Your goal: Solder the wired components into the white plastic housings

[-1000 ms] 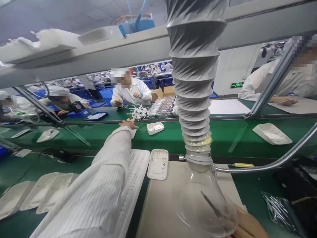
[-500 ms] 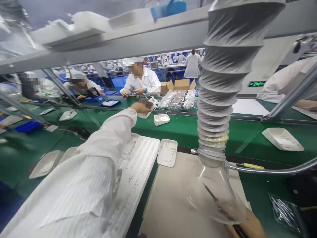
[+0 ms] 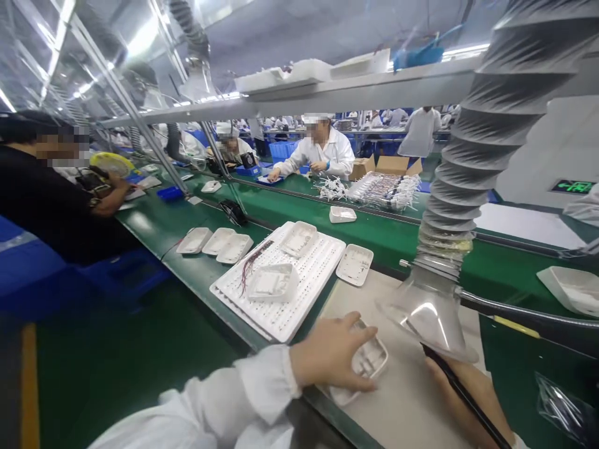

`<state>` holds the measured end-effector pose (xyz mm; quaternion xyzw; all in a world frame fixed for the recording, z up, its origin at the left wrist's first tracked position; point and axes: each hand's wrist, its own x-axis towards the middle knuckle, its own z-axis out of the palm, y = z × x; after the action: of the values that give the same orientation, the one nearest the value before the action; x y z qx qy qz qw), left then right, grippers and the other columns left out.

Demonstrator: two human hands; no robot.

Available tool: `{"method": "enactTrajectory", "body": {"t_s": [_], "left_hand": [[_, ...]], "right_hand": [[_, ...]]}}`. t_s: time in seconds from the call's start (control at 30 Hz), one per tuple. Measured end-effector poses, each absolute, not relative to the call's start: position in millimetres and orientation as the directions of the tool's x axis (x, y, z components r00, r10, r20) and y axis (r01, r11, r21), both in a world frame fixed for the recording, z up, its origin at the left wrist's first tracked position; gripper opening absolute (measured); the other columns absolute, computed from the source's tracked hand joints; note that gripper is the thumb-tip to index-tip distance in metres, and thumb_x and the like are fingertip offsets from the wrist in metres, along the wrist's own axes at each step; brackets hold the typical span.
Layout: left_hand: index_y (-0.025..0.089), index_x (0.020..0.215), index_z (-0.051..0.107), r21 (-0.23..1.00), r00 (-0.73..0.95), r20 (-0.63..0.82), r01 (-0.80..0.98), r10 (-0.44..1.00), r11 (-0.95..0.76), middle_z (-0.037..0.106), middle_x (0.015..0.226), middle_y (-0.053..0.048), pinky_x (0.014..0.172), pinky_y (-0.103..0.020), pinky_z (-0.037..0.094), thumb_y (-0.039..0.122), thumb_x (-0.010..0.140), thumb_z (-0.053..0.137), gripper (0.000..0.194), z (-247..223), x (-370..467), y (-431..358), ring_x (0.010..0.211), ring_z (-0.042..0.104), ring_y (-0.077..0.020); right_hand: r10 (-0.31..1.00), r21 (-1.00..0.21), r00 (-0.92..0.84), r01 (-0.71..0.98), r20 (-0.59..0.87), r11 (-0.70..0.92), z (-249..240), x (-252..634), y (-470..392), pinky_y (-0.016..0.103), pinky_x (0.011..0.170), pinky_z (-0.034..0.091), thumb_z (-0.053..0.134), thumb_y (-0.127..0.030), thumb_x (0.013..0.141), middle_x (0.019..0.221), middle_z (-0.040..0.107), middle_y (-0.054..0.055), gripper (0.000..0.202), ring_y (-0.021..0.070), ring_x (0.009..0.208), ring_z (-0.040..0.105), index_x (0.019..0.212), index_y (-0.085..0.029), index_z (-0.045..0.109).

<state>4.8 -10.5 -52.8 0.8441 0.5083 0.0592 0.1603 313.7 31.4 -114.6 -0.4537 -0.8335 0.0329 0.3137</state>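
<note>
My left hand [image 3: 334, 352] is over the near edge of the beige mat [image 3: 397, 399], its fingers curled round a white plastic housing [image 3: 374, 360]. Ribs show inside that housing; the palm and fingers cover part of it. My right hand [image 3: 477, 396] grips a slim black pointed tool [image 3: 461, 390], held like a pen. The tool's front end reaches under the clear fume hood [image 3: 433, 318], where its tip is blurred. A white housing half [image 3: 355, 265] lies just beyond the mat. Left of it, a perforated white foam board [image 3: 248, 312] bears two more housings [image 3: 274, 284] and dark red wires [image 3: 253, 265].
A grey ribbed duct [image 3: 472, 149] hangs down to the hood, with a metal hose [image 3: 515, 315] beside it. Several white housings [image 3: 234, 248] lie left of the board. Beyond runs a green belt [image 3: 304, 202]. Co-workers [image 3: 327, 149] sit opposite and at the left.
My left arm has drawn back from the green belt to the mat, with a white housing in the hand. The view has swung left. My right hand still holds the black tool.
</note>
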Motion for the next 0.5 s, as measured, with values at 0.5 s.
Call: {"method": "enactTrajectory", "body": {"t_s": [0.5], "left_hand": [[0.014,0.113,0.069,0.229,-0.014,0.053,0.973,0.998,0.002,0.075,0.104,-0.010,0.094,-0.039,0.053,0.027,0.089,0.063,0.028,32.5,-254.1,138.8,0.100,0.071,-0.0234]], "right_hand": [[0.781,-0.282,-0.382,0.780,0.493,0.559,-126.9,333.4,43.1,0.036,0.061,0.064,0.055,-0.051,0.092,0.080,0.078,0.004,0.034,0.0296,0.071,0.076,0.098,-0.026,0.078]]}}
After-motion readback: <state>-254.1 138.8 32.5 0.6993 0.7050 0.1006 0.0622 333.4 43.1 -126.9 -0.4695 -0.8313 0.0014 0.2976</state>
